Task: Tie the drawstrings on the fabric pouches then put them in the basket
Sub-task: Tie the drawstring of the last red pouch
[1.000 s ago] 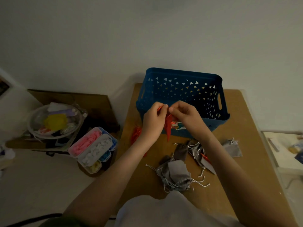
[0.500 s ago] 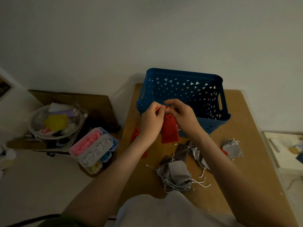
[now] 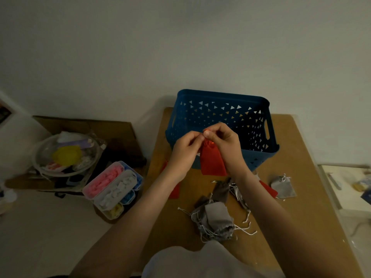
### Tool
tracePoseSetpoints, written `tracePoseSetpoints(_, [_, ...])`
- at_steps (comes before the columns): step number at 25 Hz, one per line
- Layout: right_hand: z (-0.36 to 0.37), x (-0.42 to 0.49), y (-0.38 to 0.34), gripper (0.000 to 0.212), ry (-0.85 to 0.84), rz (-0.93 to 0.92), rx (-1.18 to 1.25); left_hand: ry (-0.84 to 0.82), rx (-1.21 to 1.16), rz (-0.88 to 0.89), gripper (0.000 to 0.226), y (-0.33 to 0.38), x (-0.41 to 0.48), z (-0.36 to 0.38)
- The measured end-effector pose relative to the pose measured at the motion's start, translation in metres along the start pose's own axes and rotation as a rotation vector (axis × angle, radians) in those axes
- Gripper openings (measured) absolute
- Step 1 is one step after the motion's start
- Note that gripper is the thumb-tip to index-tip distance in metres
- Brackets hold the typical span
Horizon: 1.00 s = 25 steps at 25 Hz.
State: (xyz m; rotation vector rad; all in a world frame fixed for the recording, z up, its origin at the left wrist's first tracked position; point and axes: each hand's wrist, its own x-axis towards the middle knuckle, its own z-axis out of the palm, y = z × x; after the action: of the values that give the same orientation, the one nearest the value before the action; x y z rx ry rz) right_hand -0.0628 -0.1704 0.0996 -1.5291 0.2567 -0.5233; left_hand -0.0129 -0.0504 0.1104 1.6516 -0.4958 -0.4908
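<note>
No legible text, label or number anywhere in view

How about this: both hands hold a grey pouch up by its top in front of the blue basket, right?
Not quite: it is a red pouch, not a grey one. The head view shows the left hand and right hand pinching its top in front of the blue basket; the grey pouches lie on the table.
</note>
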Motion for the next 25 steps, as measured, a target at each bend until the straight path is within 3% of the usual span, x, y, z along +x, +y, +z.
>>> tracePoseSetpoints(3, [0.001, 0.001, -0.002, 0.011, -0.024, -0.006, -0.021, -0.078, 0.059, 0.028, 0.022, 0.001, 0.002, -0.006])
tracePoseSetpoints(8, [-0.004, 0.006, -0.009, 0.009, -0.174, -0.011, -0.079, -0.204, -0.212, -0.121, 0.022, 0.001, 0.004, -0.012])
tracePoseSetpoints(12, [-0.014, 0.007, -0.014, 0.013, -0.302, 0.114, -0.194, -0.070, -0.204, -0.064, 0.020, -0.004, 0.006, -0.018])
tracePoseSetpoints(15, [-0.022, 0.001, -0.008, 0.012, -0.377, 0.139, -0.332, 0.019, -0.353, -0.070, 0.020, -0.004, 0.011, -0.025])
tracePoseSetpoints(20, [-0.022, -0.006, 0.010, 0.026, -0.390, 0.129, -0.355, 0.031, -0.533, -0.081, 0.015, 0.005, 0.008, -0.014])
tracePoseSetpoints(25, [-0.027, -0.005, 0.011, 0.021, -0.423, 0.194, -0.336, -0.028, -0.595, -0.193, 0.022, 0.001, 0.003, -0.018])
